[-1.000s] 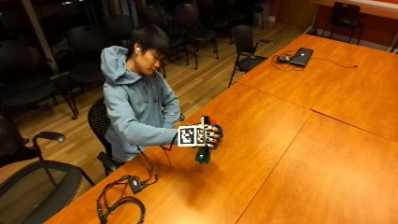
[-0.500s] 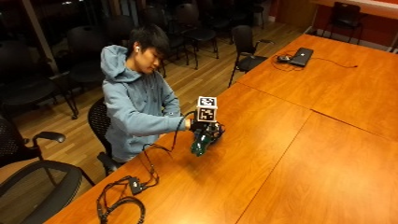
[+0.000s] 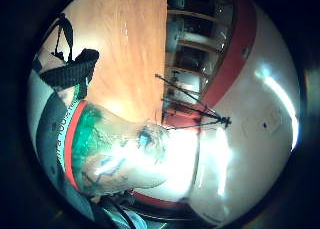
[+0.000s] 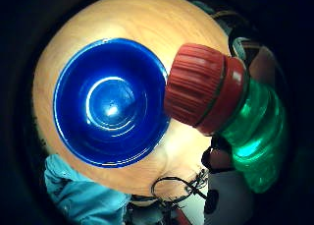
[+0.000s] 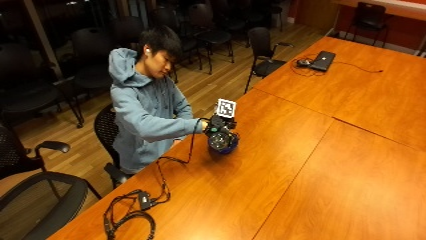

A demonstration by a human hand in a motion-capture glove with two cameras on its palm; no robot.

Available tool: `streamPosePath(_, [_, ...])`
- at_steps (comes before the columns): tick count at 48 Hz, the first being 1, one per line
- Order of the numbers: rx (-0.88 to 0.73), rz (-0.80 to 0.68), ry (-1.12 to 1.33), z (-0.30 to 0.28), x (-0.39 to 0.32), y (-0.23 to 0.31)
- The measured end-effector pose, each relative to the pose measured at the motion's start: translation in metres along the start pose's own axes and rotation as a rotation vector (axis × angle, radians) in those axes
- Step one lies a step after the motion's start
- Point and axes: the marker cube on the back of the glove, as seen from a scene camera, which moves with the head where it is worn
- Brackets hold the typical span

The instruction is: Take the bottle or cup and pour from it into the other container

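A person in a light blue hoodie (image 5: 143, 112) is seated at a big wooden table (image 5: 319, 165). The gloved right hand (image 5: 217, 131) is held over a blue cup (image 5: 226, 146) near the table edge. What is gripped cannot be made out. A laptop (image 5: 323, 60) is seen far across the table, and black chairs (image 5: 200, 22) behind

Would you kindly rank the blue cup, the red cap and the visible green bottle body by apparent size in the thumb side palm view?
1. blue cup, largest.
2. red cap and green bottle body: they look about alike, and the bottle is partly cut off and close to the camera, so I will not rank them.
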Motion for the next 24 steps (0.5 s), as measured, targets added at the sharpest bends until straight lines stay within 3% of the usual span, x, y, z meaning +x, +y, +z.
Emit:
streamPosePath(14, [-0.004, 0.050, -0.116, -0.009, -0.026, -0.007])
streamPosePath(18, [0.008, -0.041, -0.022, -0.001, -0.018, -0.001])
streamPosePath(24, [0.026, -0.055, -0.068, -0.006, -0.034, -0.002])
